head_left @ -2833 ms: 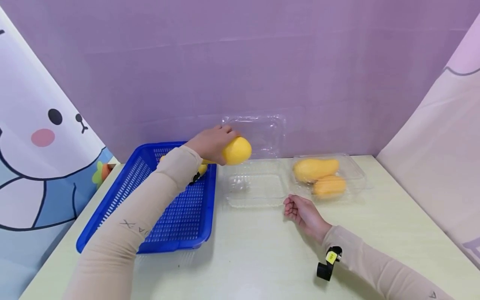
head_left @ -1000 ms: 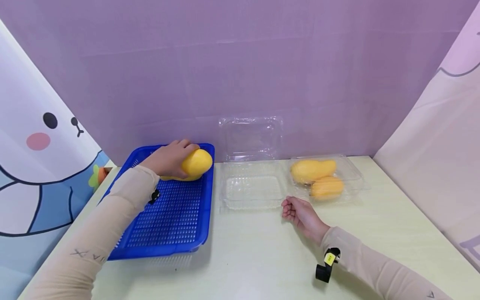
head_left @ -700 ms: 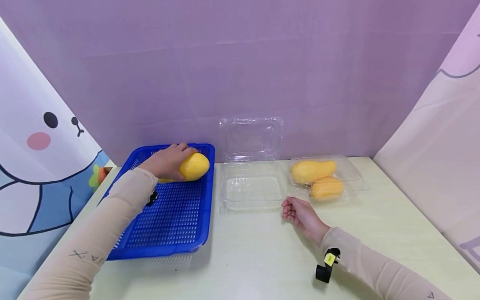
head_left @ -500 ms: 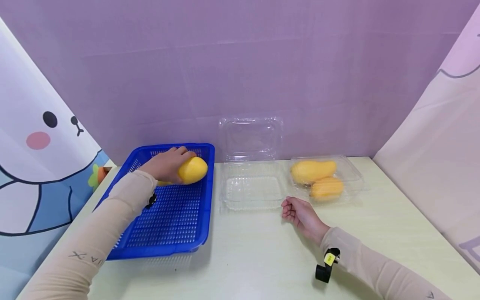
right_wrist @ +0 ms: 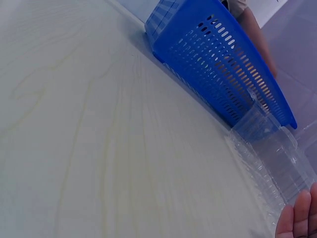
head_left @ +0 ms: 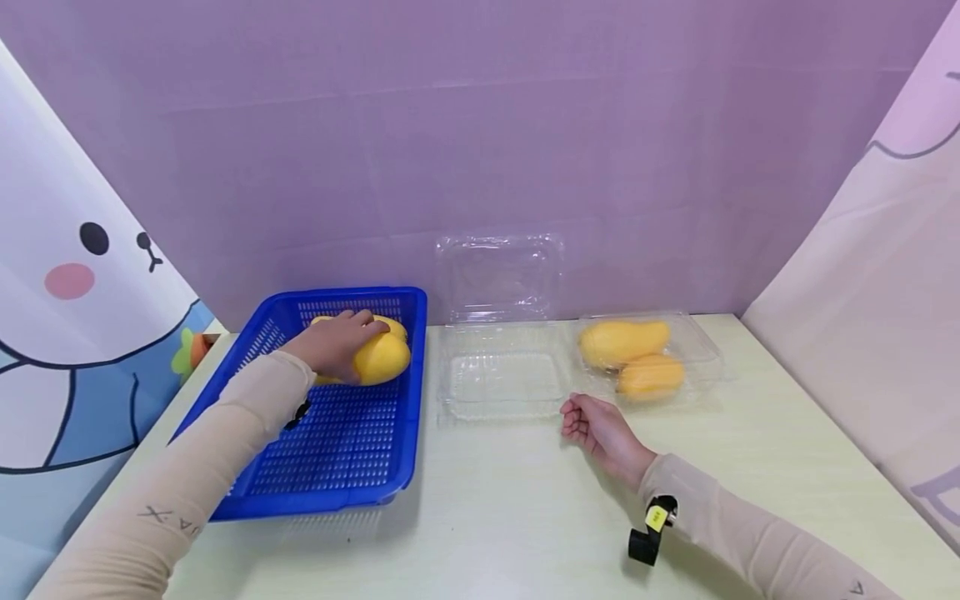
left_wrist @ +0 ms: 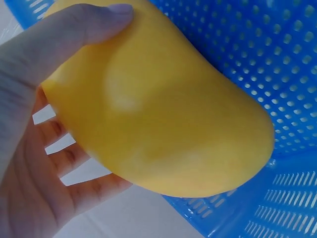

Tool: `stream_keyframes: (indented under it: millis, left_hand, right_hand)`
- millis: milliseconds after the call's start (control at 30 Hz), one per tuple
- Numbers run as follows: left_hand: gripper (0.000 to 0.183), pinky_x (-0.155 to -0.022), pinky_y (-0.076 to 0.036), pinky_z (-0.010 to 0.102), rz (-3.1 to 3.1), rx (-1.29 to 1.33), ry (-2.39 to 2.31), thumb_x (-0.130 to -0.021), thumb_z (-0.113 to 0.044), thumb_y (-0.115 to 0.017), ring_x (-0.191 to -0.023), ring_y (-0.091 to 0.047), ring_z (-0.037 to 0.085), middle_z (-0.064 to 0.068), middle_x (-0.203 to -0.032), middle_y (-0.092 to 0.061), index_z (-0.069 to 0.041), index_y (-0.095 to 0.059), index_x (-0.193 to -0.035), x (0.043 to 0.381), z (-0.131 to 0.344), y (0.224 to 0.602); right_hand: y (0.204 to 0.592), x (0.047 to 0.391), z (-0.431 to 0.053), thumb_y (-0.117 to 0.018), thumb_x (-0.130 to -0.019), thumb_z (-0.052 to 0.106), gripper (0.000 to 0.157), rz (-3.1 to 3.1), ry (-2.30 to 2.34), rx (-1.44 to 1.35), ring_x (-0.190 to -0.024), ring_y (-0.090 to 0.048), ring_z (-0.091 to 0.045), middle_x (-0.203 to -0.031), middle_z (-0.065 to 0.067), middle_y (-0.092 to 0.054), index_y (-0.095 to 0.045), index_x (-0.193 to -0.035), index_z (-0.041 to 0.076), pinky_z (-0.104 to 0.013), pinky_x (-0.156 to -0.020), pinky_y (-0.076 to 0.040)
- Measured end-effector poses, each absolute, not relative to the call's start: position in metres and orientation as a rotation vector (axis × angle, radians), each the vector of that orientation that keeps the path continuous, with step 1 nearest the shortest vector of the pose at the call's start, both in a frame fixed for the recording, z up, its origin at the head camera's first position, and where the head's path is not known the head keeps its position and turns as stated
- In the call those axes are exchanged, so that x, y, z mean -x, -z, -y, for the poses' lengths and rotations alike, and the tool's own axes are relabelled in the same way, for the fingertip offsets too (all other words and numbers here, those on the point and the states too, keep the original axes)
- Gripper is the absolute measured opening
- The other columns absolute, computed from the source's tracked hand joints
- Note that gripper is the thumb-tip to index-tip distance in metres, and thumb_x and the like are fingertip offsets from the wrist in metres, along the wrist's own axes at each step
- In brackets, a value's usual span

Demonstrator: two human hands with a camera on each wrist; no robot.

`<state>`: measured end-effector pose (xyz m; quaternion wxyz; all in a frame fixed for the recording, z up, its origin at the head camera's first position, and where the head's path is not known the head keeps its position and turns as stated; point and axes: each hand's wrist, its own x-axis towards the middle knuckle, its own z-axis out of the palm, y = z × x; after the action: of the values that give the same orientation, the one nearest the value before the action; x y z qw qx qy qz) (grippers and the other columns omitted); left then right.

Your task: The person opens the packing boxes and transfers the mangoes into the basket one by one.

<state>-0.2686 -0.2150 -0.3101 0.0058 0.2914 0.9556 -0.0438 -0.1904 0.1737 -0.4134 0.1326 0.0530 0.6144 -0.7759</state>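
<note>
In the head view my left hand [head_left: 337, 346] is inside the blue basket, gripping a yellow mango [head_left: 381, 360]. The left wrist view shows my thumb over the top of this smooth mango [left_wrist: 163, 109] and the fingers beneath its side. Another mango [head_left: 393, 327] shows behind it, partly hidden by the hand. My right hand [head_left: 603, 433] rests on the table with fingers loosely curled and nothing in it, thumb side right by the front corner of an open clear plastic clamshell box [head_left: 504, 379]. Only its fingertips [right_wrist: 299, 218] show in the right wrist view.
The blue basket [head_left: 408, 454] stands on the left of the pale table [head_left: 480, 517]. At right a second clear box [head_left: 701, 342] holds two yellow mangoes [head_left: 625, 342]. The open box's lid [head_left: 501, 275] stands up against the purple backdrop [head_left: 480, 150].
My left hand has carried the mango from beside the open box back left into the basket, then lower and nearer, uncovering the mango behind. My right hand has stayed put.
</note>
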Motion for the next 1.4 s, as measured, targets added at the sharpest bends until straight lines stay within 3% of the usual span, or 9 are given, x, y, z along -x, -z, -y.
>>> stream_keyframes:
  millis: [467,700,933,1400]
  left_hand:
    - [0.08,-0.081,-0.05,0.051,-2.949,-0.928,0.164,-0.06,-0.022,-0.087,-0.1,-0.051,0.03,0.01,-0.115,-0.053,-0.011,-0.051,-0.13,0.271,0.221,0.32]
    - [0.08,-0.08,-0.052,0.048,-2.901,-0.887,0.191,-0.061,-0.022,-0.086,-0.098,-0.05,0.029,0.01,-0.115,-0.051,-0.012,-0.049,-0.131,0.272,0.223,0.327]
    - [0.081,-0.079,-0.052,0.046,-2.892,-0.87,0.233,-0.061,-0.024,-0.087,-0.099,-0.05,0.028,0.01,-0.116,-0.051,-0.013,-0.048,-0.132,0.274,0.224,0.33]
    - [0.082,-0.078,-0.052,0.047,-2.898,-0.891,0.199,-0.061,-0.022,-0.088,-0.098,-0.05,0.028,0.008,-0.116,-0.05,-0.013,-0.049,-0.132,0.272,0.223,0.332]
  right_hand:
    - [0.414,0.191,-0.174,-0.038,-0.1,0.015,0.031,-1.785,2.253,-0.163,-0.061,-0.054,-0.007,-0.07,0.001,-0.056,-0.059,-0.077,0.009,-0.018,-0.063,-0.051]
    - [0.416,0.188,-0.175,-0.043,-0.098,0.018,0.028,-1.77,2.285,-0.019,-0.062,-0.055,-0.005,-0.071,0.003,-0.057,-0.06,-0.078,0.01,-0.018,-0.063,-0.052]
    - [0.415,0.192,-0.173,-0.038,-0.1,0.014,0.031,-1.784,2.253,-0.178,-0.061,-0.054,-0.008,-0.07,0.001,-0.055,-0.058,-0.078,0.008,-0.019,-0.063,-0.051]
    - [0.413,0.19,-0.174,-0.038,-0.101,0.015,0.031,-1.771,2.252,-0.161,-0.061,-0.054,-0.007,-0.069,0.001,-0.055,-0.058,-0.078,0.008,-0.019,-0.063,-0.052]
